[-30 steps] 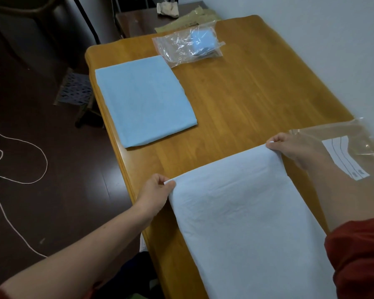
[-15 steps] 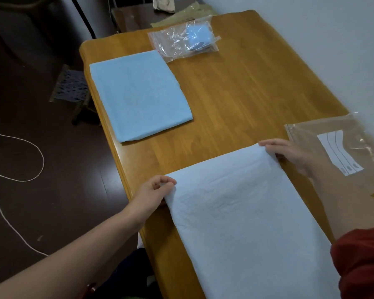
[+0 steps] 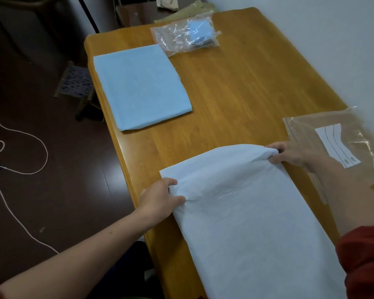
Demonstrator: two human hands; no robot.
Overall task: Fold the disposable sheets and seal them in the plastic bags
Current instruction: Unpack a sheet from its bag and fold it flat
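Both hands, left (image 3: pixel 160 197) and right (image 3: pixel 294 154), pinch the far corners of the pale blue disposable sheet (image 3: pixel 253 212) on the wooden counter (image 3: pixel 246 87). Best to draw both corners back evenly, matching edges before creasing

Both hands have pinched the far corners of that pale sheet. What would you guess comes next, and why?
Probably drawing the far edge back toward the body to fold it. The left hand and right hand each pinch a corner of the pale sheet, whose far end bulges off the table.
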